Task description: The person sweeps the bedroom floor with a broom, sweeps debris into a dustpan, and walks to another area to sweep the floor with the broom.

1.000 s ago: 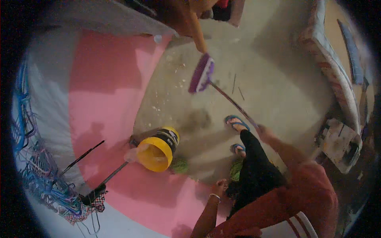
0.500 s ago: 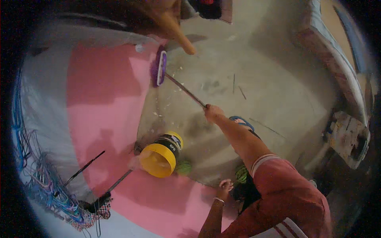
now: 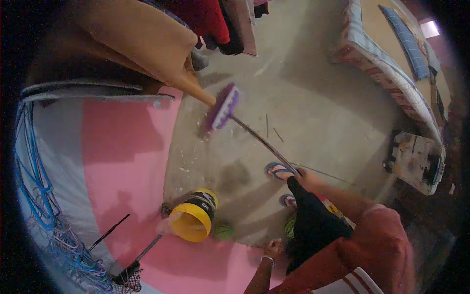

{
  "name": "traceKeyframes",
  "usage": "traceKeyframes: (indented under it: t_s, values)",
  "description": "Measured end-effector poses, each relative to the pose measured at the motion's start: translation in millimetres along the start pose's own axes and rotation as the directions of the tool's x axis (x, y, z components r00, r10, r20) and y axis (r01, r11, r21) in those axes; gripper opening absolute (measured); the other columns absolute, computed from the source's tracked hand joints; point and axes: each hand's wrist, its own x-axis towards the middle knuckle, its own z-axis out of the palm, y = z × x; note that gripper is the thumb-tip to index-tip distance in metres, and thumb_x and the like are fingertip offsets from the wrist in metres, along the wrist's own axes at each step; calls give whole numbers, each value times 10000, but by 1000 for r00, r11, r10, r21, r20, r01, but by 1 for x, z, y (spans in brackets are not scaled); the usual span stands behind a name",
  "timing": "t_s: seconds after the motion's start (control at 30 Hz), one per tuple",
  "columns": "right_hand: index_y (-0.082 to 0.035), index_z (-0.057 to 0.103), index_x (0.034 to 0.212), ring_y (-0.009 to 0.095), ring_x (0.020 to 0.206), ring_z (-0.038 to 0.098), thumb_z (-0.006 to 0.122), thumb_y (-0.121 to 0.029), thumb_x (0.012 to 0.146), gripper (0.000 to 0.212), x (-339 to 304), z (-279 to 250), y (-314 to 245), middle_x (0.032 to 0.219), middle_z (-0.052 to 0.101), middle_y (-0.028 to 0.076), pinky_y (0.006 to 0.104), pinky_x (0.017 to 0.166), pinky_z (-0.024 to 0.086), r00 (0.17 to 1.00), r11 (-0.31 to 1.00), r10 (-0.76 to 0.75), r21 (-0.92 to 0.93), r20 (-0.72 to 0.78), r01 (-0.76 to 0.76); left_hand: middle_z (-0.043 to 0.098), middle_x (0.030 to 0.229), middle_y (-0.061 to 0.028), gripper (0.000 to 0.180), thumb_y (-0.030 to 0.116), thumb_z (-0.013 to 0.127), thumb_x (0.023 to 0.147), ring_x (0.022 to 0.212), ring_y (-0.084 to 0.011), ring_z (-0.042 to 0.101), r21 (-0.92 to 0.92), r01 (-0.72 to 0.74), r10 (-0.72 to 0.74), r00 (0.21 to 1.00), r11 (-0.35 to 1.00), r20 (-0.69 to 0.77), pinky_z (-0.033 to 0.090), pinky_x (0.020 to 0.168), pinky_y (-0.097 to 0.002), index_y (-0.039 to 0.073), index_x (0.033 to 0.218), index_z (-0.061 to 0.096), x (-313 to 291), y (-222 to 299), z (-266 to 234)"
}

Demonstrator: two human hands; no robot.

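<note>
Over grey floor (image 3: 325, 110), the right hand (image 3: 308, 180) grips a broom (image 3: 226, 110) aimed toward ten o'clock; whether the left hand (image 3: 274, 248) clenches, I cannot tell.

My right hand (image 3: 306, 180) is hiding the broom's (image 3: 227, 110) grip end; bristles (image 3: 220, 106) are blurring. Bottom edge is cutting off my left forearm (image 3: 259, 277).

In dim light, soft shadows cross the floor (image 3: 313, 108), the broom head (image 3: 225, 109) blurs, and corners fade black.
</note>
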Motion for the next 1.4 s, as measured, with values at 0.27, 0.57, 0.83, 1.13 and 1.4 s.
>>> traceKeyframes:
  t_s: [0.27, 0.57, 0.83, 1.13, 1.4]
  values:
    - [-21, 524, 753, 232, 504, 529, 353, -296, 837, 335, 238, -6, -150, 569, 519, 99, 387, 412, 416, 978, 976, -166, -166, -125, 144, 556, 809, -69, 234, 222, 550, 821, 697, -155, 560, -91, -331, 320, 940, 939, -117, 494, 627, -269, 23, 940, 515, 14, 62, 35]
    - [-42, 517, 891, 245, 440, 492, 349, -279, 856, 293, 127, -40, 68, 569, 509, 120, 411, 410, 382, 981, 813, -193, -562, -16, 150, 580, 815, -97, 162, 158, 557, 815, 638, -157, 553, -53, -256, 247, 960, 965, -135, 472, 528, -266, 37, 922, 554, 40, -1, 51]
    - [19, 530, 837, 301, 569, 574, 357, -332, 840, 391, -108, -104, 163, 790, 572, 192, 425, 503, 450, 941, 874, 337, -381, 26, -302, 572, 751, -66, 166, 221, 506, 835, 600, -159, 564, -163, -350, 344, 937, 923, -60, 449, 479, -258, 58, 822, 535, 23, -69, 101]
    - [-32, 601, 773, 303, 733, 587, 429, -332, 795, 347, -104, -92, 112, 771, 596, 149, 413, 613, 474, 726, 64, -371, -764, 579, 642, 591, 763, -97, 259, 302, 499, 813, 704, -205, 577, 27, -324, 315, 894, 946, -319, 456, 584, -301, 54, 860, 561, -33, -182, 213]
    - [-74, 648, 753, 244, 763, 597, 554, -198, 683, 170, 27, 19, 32, 798, 628, 72, 369, 598, 466, 640, -353, -329, -719, 694, 599, 597, 860, -126, 318, 332, 503, 798, 792, -233, 574, 169, -266, 312, 865, 949, -394, 450, 649, -340, 45, 921, 562, -6, -248, 246]
